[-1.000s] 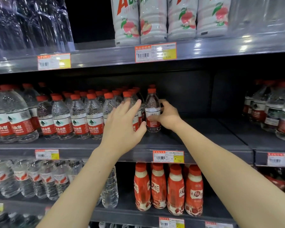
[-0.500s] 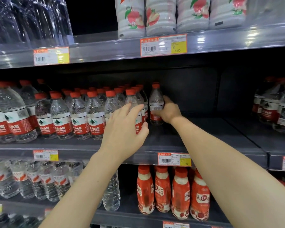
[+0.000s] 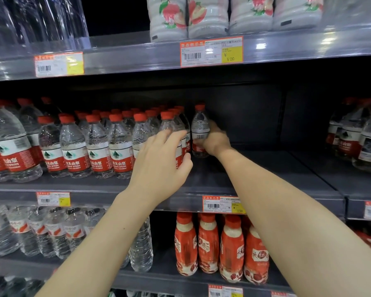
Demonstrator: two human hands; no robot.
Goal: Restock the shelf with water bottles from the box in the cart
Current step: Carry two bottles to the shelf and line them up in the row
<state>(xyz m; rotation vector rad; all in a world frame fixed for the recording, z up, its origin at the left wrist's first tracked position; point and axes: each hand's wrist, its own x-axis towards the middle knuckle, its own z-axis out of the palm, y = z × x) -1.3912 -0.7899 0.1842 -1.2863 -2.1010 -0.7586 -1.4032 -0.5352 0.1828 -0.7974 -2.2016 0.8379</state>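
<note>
Water bottle point(image 3: 200, 127), clear, red-capped, red-and-white label, is standing upright on the middle shelf point(image 3: 255, 168), right of the row point(image 3: 96, 146). Right hand point(image 3: 215, 141) is gripping its lower body; left hand point(image 3: 159, 166) is resting spread fingers against the neighbouring bottle point(image 3: 168, 125).

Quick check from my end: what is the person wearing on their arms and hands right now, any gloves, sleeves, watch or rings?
Nothing worn that shows. The left hand and right hand are ungloved, with no rings on the fingers in view. The left forearm and right forearm are bare down to the frame's edge: no sleeve cuff, watch, bracelet or band at either wrist.
</note>
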